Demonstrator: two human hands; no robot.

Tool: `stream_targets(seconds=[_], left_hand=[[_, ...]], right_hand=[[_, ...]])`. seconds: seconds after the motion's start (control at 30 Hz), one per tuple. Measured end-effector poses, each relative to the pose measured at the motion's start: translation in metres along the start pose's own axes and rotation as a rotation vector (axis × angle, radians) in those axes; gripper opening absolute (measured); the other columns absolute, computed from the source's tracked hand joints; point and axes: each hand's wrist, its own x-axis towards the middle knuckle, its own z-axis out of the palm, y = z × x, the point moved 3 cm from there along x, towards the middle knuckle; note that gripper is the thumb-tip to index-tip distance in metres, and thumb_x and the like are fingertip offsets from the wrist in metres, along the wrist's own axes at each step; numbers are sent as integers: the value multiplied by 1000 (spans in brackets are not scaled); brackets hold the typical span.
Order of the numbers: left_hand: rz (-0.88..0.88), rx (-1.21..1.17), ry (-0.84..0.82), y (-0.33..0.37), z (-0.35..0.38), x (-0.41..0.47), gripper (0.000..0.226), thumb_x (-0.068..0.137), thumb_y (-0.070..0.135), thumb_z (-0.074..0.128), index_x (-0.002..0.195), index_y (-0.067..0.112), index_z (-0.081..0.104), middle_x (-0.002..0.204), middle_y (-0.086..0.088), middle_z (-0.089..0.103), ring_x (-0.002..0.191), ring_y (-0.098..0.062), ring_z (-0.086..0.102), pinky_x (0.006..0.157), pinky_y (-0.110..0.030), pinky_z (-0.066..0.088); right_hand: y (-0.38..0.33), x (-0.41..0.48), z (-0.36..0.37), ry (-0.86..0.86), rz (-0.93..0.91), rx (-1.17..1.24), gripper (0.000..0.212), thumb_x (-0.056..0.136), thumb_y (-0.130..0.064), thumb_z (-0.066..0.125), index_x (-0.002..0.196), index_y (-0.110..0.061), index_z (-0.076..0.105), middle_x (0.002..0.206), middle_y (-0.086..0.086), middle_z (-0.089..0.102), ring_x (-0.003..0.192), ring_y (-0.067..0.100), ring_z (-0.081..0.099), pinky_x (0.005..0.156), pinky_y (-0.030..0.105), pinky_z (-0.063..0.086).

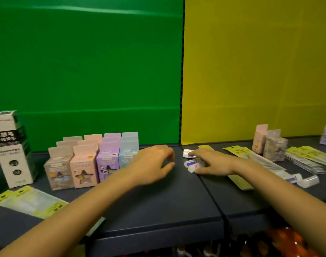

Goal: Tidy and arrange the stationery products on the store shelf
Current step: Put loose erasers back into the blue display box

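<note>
Blue-grey metal shelf (158,210), seamed down the middle, with a green panel behind the left half and yellow behind the right. Done so far, by the look of it: small pastel boxes (84,164) stood upright in tight rows toward the back edge of the left half, and a tall white refill box (11,149) upright at the far left edge. Left to do, judging from the lie of things: yellow-topped packets (30,201) askew at the front left corner, loose packets (240,150) strewn across the right half, a pink box (258,140) and a clear box (274,145) off on their own near the right half's back edge, and loose white pieces (307,179) further forward. Small white erasers (192,163) (or correction tapes, too blurred to say) heaped just right of the seam, near the back. Right hand (216,163) laid over that heap and touching it, grip neither plainly closed nor plainly slack: cannot tell. Left hand (152,164) hovering just left of the seam, grip loosely curled, holding nothing. Roughly halfway, at a guess.
</note>
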Motion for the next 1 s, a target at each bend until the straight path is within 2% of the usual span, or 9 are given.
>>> stream_targets(seconds=[0.1,0.27,0.33,0.43,0.53,0.67,0.73,0.83,1.0], left_hand=[[-62,29,-72,2,18,31,30,92,29,47,119,15,50,125,-5,55,111,-22,53,90,-36,44],[-154,134,-178,-4,43,63,36,91,18,48,126,11,44,132,-10,49,121,-27,46,94,-42,43],[-184,169,-216,-6,53,75,39,90,14,48,128,9,42,133,-11,47,123,-29,44,95,-44,43],[-210,118,-225,-8,66,94,39,90,14,48,128,6,41,133,-14,46,123,-31,44,97,-45,43],[-182,-61,-256,-4,82,113,46,91,24,51,130,3,39,134,-18,46,122,-32,44,101,-42,39],[-141,-164,-375,1,100,131,44,91,29,53,125,1,47,127,-21,53,113,-33,51,94,-38,41],[-138,-120,-386,0,102,135,39,93,30,49,118,1,51,120,-21,54,109,-33,51,90,-37,40],[-174,-71,-377,0,103,136,41,93,33,49,120,3,47,122,-18,50,109,-30,48,92,-38,39],[-284,-132,-437,6,103,132,48,86,28,57,123,2,39,122,-18,51,100,-29,52,87,-39,43]], right_hand=[[3,11,3,-55,-40,-106,58,91,-38,49,142,-18,31,147,4,37,134,20,35,110,33,29],[9,21,9,-47,-40,-178,41,86,-41,50,114,-11,51,121,13,55,104,27,52,86,36,44],[11,22,9,-60,-20,-202,38,83,-41,52,106,-11,48,117,14,57,98,28,52,73,33,40],[13,23,2,-22,-22,-242,39,83,-38,54,109,-11,44,117,16,55,98,29,49,69,32,33],[24,18,-14,41,-12,-99,38,82,-37,58,108,-13,44,106,12,55,93,27,49,66,31,35],[50,5,-36,79,29,226,28,84,-30,58,104,-15,47,69,-3,49,62,14,45,52,26,32],[66,-1,-40,63,41,390,28,86,-26,57,110,-14,47,71,-2,51,59,11,44,51,23,33],[84,-9,-42,50,56,584,35,85,-27,62,115,-19,46,84,-2,52,68,10,49,55,20,39],[94,-9,-41,55,86,686,39,77,-26,71,110,-11,55,85,2,57,71,12,52,60,21,42]])
